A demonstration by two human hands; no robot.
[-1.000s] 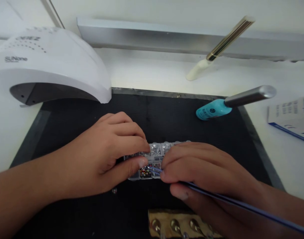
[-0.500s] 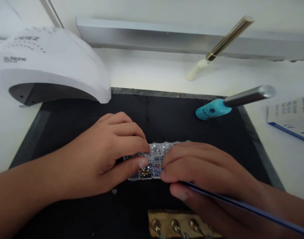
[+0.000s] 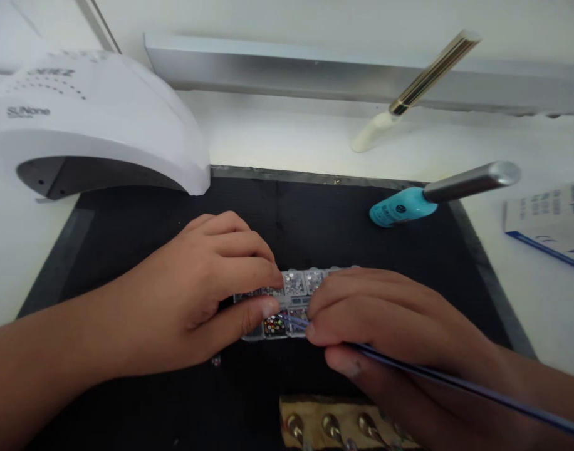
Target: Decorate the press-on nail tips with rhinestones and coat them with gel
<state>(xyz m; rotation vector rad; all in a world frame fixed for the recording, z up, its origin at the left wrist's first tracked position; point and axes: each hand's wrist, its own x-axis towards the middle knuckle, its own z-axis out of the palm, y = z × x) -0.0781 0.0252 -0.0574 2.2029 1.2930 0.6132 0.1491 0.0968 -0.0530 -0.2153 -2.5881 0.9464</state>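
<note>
A clear compartment box point(image 3: 295, 283) of small rhinestones lies on the black mat. Its sections hold silvery and multicoloured stones. My left hand point(image 3: 212, 282) grips the box's left part between thumb and curled fingers. Long, thin blue-purple tweezers point(image 3: 423, 373) are pinched in my right hand point(image 3: 385, 313). Their fine tips reach a front compartment of dark, coloured stones point(image 3: 274, 325), close by my left thumb. My right hand covers the right end of the box. Whether a stone sits between the tips is too small to tell.
A white nail lamp point(image 3: 103, 119) stands at the back left. At the right are a turquoise bottle point(image 3: 400, 208), a cream bottle with a gold cap point(image 3: 376, 130) and a printed card point(image 3: 550, 216). A gold-coloured holder with metal stands point(image 3: 331, 423) lies in front on the black mat point(image 3: 310, 219).
My right hand and the tweezers have shifted very slightly to the right. My left hand and the box stay in place.
</note>
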